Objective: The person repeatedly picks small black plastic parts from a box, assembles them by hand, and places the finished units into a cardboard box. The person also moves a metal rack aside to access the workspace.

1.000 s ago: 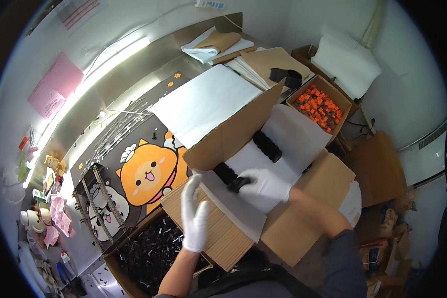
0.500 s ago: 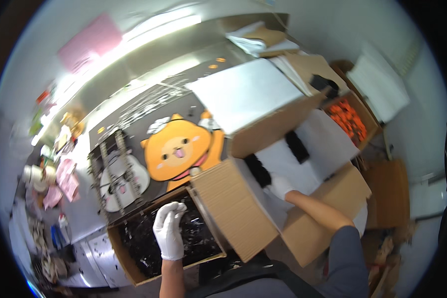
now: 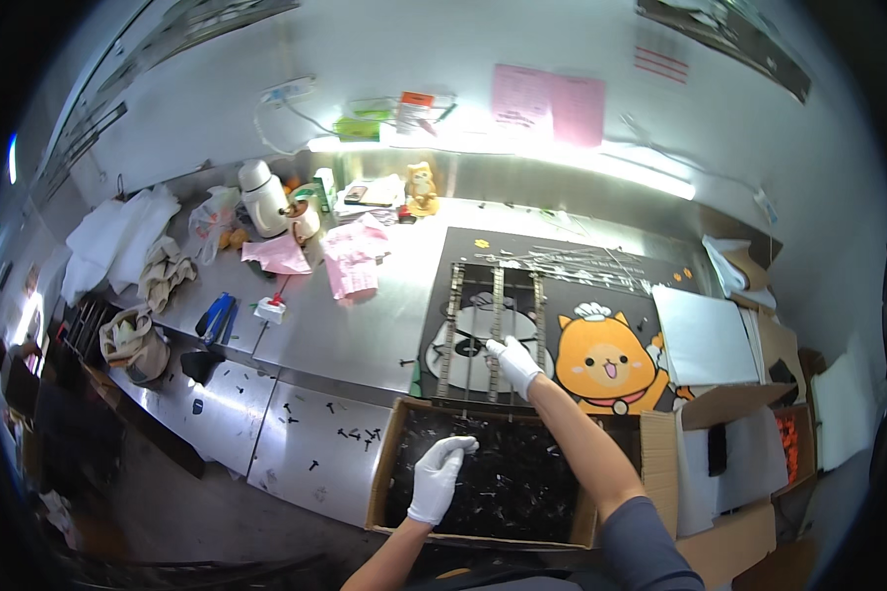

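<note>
A: Where is the left hand (image 3: 437, 480)?

B: It is over the box (image 3: 388, 463), near the box's left wall. The box sits at the near edge of the tabletop (image 3: 350, 330) and is full of small black parts (image 3: 522, 483). The hand wears a white glove. Its fingers are bent and close together at the tips. I cannot tell if it has hold of a part.

A: And the right hand (image 3: 514, 362)?

B: It is past the far wall of the box, on the black mat (image 3: 562, 281). It also wears a white glove. It lies on the metal strips (image 3: 451, 325) that run up the mat in rows. The fingers pinch a small dark bit by the middle strips. The bit is too small to make out.

A: Is there room to move?

B: To the left of the box, yes. The tabletop there is bare metal with only a few loose black parts (image 3: 357, 433) on it. Farther left of the box are a blue tool (image 3: 215, 315) and pink papers (image 3: 350, 266), well apart from the hands.

A: And on the other side?

B: Right of the box it is tight. A cardboard flap (image 3: 657, 458) stands up there, and more boxes (image 3: 749, 463) sit just beside it. An orange cat picture (image 3: 606, 360) is on the mat, just past the box's far right corner.

A: What is behind the mat?

B: The wall, far from the box, with a bright light along it.
</note>
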